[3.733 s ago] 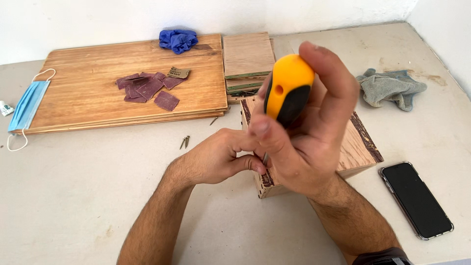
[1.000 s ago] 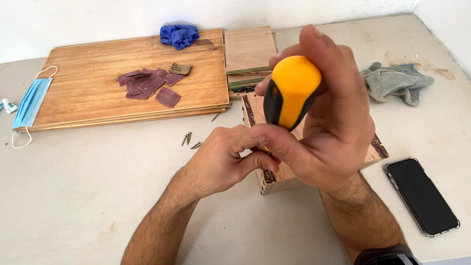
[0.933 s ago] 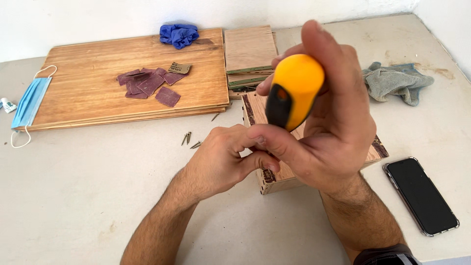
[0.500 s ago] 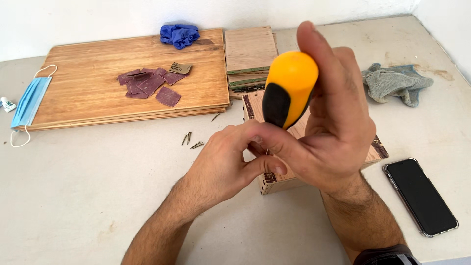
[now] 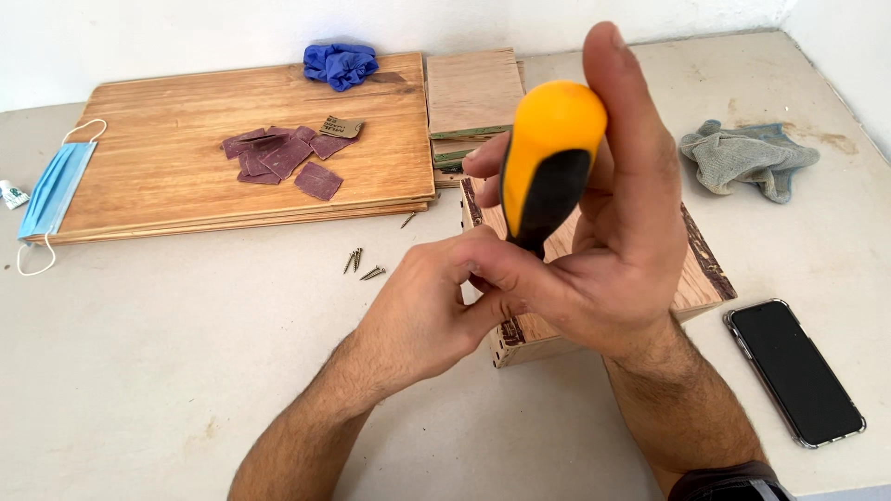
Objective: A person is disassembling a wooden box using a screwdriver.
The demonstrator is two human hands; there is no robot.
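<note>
My right hand (image 5: 613, 241) grips a screwdriver with a yellow and black handle (image 5: 548, 158), held upright over a small wooden box (image 5: 701, 278) on the table. My left hand (image 5: 422, 311) reaches in under it, fingertips pinched at the screwdriver's tip by the box's front left edge. What the fingers pinch is hidden. The screwdriver's shaft and tip are covered by both hands.
Loose screws (image 5: 360, 264) lie left of the box. A large wooden board (image 5: 186, 172) carries sandpaper pieces (image 5: 283, 158) and a blue glove (image 5: 341, 63). Stacked wood pieces (image 5: 471, 93) sit behind the box. A face mask (image 5: 51, 190), grey rag (image 5: 747, 162) and phone (image 5: 794, 371) lie around.
The screwdriver handle has turned and tilted slightly in my right hand, whose fingers have shifted around it. My left hand stays pinched at the tip by the box.
</note>
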